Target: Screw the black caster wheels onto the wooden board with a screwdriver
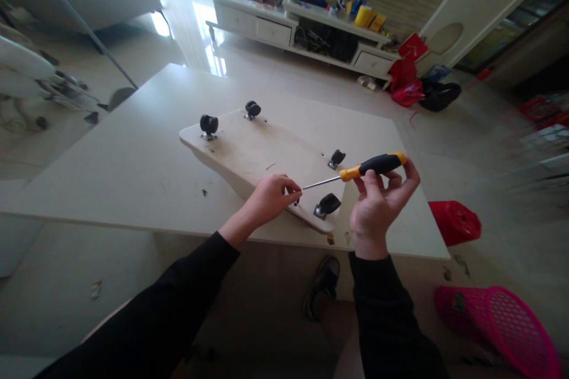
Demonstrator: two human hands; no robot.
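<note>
My right hand [381,204] grips a yellow and black screwdriver [377,164] by its handle, the shaft slanting down to the left. At its tip, the fingertips of my left hand [273,194] are pinched together; whatever lies between them is too small to make out. Below both hands lies a pale board [271,145] with curved edges. Black casters stand on its upper face: a left one [208,125], a far one [252,109], a right one [336,157] and a near one [328,205]. Small dark holes show in the board.
The board rests on a white table [146,148]. A pink mesh basket [502,320] and a red container [456,223] are on the floor at the right. Behind stands a white TV cabinet [249,23] with boxes and small items. A shoe [326,278] shows below the table edge.
</note>
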